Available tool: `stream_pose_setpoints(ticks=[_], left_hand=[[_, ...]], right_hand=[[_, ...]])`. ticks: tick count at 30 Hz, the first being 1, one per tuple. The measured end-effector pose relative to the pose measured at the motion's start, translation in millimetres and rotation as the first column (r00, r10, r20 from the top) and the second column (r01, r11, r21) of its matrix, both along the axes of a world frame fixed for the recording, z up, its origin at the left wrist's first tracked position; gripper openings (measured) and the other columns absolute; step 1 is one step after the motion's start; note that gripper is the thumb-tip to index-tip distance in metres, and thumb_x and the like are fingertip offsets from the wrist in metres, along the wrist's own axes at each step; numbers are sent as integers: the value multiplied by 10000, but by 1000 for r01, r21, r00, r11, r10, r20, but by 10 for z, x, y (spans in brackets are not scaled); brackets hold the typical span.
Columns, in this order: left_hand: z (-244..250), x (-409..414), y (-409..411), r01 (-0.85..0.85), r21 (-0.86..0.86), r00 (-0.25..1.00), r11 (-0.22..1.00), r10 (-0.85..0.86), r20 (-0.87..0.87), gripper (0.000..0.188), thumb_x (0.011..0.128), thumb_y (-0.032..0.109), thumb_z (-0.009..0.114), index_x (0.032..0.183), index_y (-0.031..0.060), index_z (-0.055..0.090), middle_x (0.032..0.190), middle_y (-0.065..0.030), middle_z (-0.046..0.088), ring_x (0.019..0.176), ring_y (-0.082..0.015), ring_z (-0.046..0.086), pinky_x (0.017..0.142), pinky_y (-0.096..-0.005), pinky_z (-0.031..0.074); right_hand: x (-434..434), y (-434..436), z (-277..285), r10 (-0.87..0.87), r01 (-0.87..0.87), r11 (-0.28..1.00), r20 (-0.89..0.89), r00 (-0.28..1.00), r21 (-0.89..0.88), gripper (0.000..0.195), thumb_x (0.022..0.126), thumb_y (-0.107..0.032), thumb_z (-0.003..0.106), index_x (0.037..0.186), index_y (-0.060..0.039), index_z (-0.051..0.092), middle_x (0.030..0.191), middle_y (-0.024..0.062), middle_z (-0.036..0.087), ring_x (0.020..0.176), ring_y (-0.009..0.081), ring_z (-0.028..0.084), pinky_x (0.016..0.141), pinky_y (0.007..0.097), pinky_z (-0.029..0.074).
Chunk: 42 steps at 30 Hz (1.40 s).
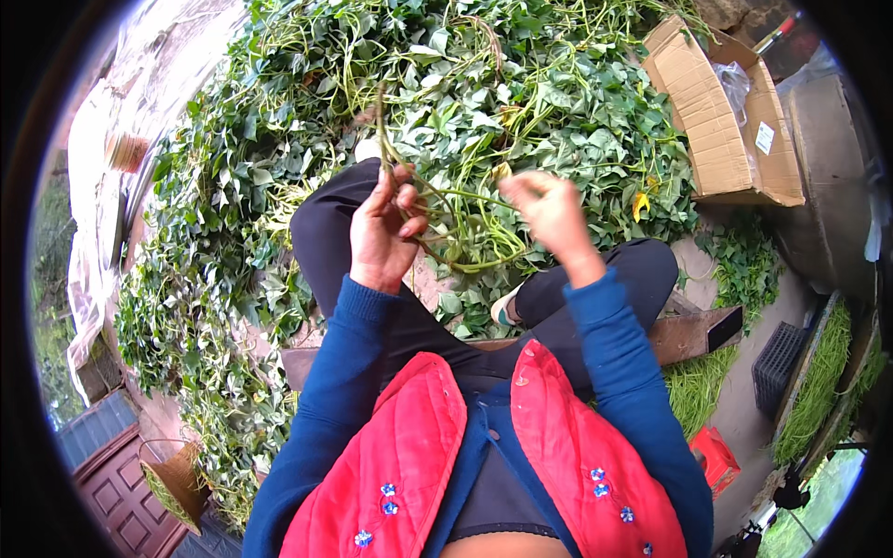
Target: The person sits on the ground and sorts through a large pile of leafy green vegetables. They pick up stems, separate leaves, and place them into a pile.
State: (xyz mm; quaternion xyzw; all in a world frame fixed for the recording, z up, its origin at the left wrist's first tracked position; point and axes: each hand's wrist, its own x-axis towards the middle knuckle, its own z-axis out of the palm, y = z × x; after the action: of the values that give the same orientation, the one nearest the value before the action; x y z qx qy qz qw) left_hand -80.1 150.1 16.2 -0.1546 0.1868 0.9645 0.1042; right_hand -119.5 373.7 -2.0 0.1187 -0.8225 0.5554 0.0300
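Note:
My left hand [387,230] is raised over my left knee, its fingers closed around a leafless green-brown vine stem [381,129]. From that grip the stem branches to the right, and one thick length [481,266] curves below my hands. My right hand [554,213] hangs to the right, blurred by motion, with its fingertips bent inward near the end of a thin green branch [481,197]. Whether those fingers pinch anything cannot be told. A large heap of leafy vines [446,104], with green heart-shaped leaves, spreads in front of me and around my feet.
I sit on a low wooden bench [687,338]. An open cardboard box [725,118] stands at the far right. Cut green stems [701,390] lie behind the bench, near a red box [715,460] and a black plastic crate [778,366]. A woven basket [178,481] is at lower left.

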Motion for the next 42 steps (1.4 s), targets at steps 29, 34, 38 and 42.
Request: stream_pose_setpoints(ticks=[29,34,38,42], left_hand=[[-244,53,-134,43,91,994,995,-52,97,256,965,278,410,959,48,523,678,11,437,606,-117,402,423,-196,284],[-226,21,-110,15,106,996,994,-24,84,244,965,281,414,949,59,513,680,10,422,597,-120,381,431,-197,287],[-166,4,-50,9,125,996,992,-20,85,233,965,279,410,943,67,503,685,6,422,598,-122,371,447,-200,285],[-170,47,-94,-7,65,995,998,1,99,243,960,274,427,928,53,522,681,12,426,610,-113,358,446,-203,283]], right_hand=[[-55,251,-420,-1,600,447,670,742,-663,173,932,-176,460,960,-22,534,715,20,500,481,67,357,419,201,288],[137,143,-238,79,-25,965,202,976,-259,205,874,-232,593,957,-56,656,800,20,585,762,120,529,663,247,432],[195,61,-294,429,-451,891,234,872,47,181,848,-177,612,984,-65,658,876,44,613,945,183,547,831,304,430],[213,24,-244,349,-422,871,287,892,253,145,860,-137,564,900,-35,657,811,49,621,756,147,591,686,278,457]])
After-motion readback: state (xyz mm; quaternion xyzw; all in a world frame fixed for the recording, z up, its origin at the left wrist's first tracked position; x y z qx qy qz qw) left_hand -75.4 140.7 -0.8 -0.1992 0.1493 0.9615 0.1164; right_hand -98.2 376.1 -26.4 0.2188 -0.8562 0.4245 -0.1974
